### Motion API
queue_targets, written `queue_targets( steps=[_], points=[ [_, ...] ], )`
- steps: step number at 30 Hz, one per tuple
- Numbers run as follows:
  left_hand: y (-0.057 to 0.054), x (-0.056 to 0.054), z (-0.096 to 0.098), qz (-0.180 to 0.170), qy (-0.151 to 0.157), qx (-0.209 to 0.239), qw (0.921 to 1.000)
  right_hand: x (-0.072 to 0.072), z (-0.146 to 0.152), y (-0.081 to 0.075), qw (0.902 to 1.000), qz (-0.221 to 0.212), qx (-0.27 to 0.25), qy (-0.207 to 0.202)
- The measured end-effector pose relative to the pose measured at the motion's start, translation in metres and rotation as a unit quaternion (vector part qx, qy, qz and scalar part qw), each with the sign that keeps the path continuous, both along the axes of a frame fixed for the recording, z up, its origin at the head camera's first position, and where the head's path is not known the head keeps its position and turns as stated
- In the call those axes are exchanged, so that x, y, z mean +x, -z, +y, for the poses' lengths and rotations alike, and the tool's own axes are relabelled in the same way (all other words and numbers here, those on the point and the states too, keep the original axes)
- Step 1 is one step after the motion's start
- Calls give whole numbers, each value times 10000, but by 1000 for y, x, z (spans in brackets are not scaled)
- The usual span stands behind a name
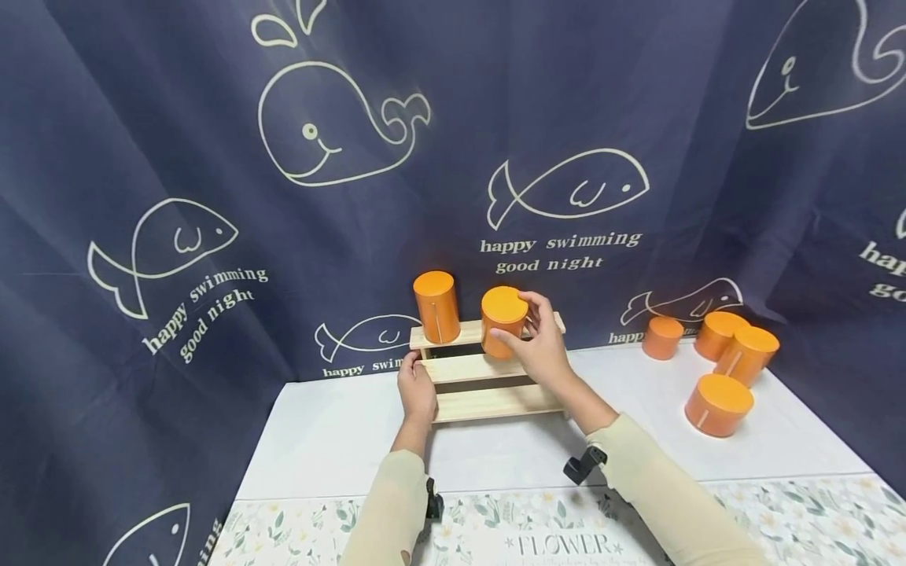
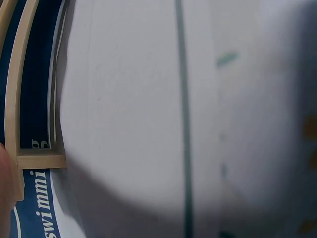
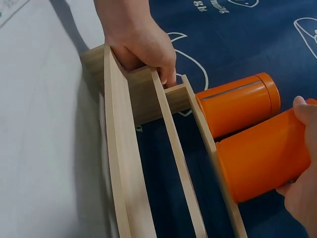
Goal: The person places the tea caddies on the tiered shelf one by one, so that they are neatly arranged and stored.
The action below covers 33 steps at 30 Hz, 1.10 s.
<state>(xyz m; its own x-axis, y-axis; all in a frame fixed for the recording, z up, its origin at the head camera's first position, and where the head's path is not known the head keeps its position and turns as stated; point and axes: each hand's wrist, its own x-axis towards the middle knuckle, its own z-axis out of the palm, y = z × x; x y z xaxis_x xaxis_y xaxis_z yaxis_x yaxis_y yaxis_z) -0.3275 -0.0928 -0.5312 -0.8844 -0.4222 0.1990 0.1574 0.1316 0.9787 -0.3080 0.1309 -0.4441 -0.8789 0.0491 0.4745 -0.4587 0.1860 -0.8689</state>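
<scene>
A stepped wooden rack (image 1: 488,402) with three slats stands against the curtain. My left hand (image 1: 418,391) grips its left end; the right wrist view shows that hand (image 3: 143,47) with its fingers curled over the side piece. On the left of the top slat stands a tall orange canister (image 1: 437,310). Beside it, my right hand (image 1: 541,346) holds another orange canister (image 1: 499,339) upright, thumb in front and fingers on the far side. In the right wrist view the base of this held canister (image 3: 262,158) is right at the top slat.
Several orange canisters of different heights, one short and wide (image 1: 718,409), stand on the right of the white table (image 1: 340,440). A navy curtain (image 1: 453,118) with whale and fish outlines hangs behind. A floral cloth (image 1: 510,515) covers the table's front.
</scene>
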Motion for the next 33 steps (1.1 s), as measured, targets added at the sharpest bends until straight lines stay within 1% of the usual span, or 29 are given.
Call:
queue_targets(
  steps=[4, 7, 15, 24, 29, 33],
  points=[
    [2, 1, 0, -45, -23, -33, 10000, -5, -4, 3, 9995, -64, 304, -15],
    [2, 1, 0, -23, -19, -57, 10000, -11, -5, 4, 9993, -136, 341, -34],
    [2, 2, 1, -21, -47, 0, 10000, -28, -6, 10, 9986, -478, 213, -93],
    [3, 1, 2, -38, 0, -49, 10000, -44, -10, 17, 9976, -638, -51, -248],
    [3, 0, 2, -49, -7, -62, 10000, -51, -11, 22, 9960, -835, -111, -289],
    [2, 1, 1, -34, -47, -42, 10000, -53, -13, 24, 9959, -859, -25, -298]
  ],
)
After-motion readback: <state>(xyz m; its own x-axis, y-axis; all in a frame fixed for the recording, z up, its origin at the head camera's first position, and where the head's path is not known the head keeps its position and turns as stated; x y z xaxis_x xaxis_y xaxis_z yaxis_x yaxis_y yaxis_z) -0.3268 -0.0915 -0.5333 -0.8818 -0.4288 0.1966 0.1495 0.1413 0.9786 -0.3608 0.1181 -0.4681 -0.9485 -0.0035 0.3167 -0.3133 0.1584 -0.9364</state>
